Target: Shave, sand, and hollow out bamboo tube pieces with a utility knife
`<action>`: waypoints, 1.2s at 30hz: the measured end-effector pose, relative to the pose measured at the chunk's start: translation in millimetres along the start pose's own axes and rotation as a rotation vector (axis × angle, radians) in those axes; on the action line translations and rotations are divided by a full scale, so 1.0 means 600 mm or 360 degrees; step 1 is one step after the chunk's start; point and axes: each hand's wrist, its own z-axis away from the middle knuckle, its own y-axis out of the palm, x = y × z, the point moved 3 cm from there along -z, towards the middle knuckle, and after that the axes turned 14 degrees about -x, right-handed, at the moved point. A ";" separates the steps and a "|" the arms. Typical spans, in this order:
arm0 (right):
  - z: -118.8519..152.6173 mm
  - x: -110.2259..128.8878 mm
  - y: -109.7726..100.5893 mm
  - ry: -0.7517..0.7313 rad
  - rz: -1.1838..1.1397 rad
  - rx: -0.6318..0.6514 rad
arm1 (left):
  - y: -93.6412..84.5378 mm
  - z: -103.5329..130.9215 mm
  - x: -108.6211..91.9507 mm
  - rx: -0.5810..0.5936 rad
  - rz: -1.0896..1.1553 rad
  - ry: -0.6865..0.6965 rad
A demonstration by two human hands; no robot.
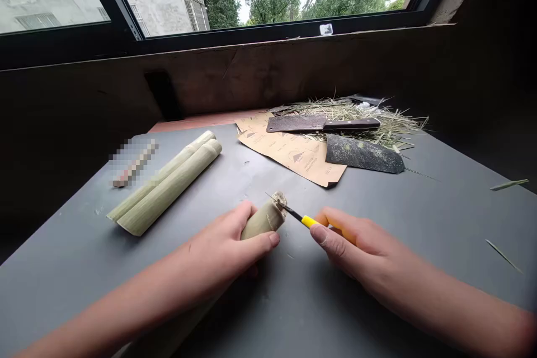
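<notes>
A pale green bamboo tube (pixel 263 220) points up and away from me near the middle of the grey table, its rough end uppermost. Fingers and thumb of my left hand (pixel 235 240) are wrapped round it just below that end. In my right hand (pixel 356 243) is a yellow-handled tool (pixel 309 221) with a thin dark shaft. The tool's tip touches the rough end of the tube, where a fine sliver sticks out. My left forearm hides part of the tube's lower length.
Two bamboo pieces (pixel 168 187) lie side by side at the left, near a pixelated strip (pixel 136 165). Farther back are brown paper (pixel 293 154), a cleaver (pixel 296 123), dark abrasive sheet (pixel 363 155) and a heap of shavings (pixel 394 126). Loose slivers lie at the right.
</notes>
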 end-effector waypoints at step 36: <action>0.040 0.025 -0.027 -0.1343 0.1200 -0.0839 | 0.024 0.019 -0.006 0.0139 0.0354 0.0081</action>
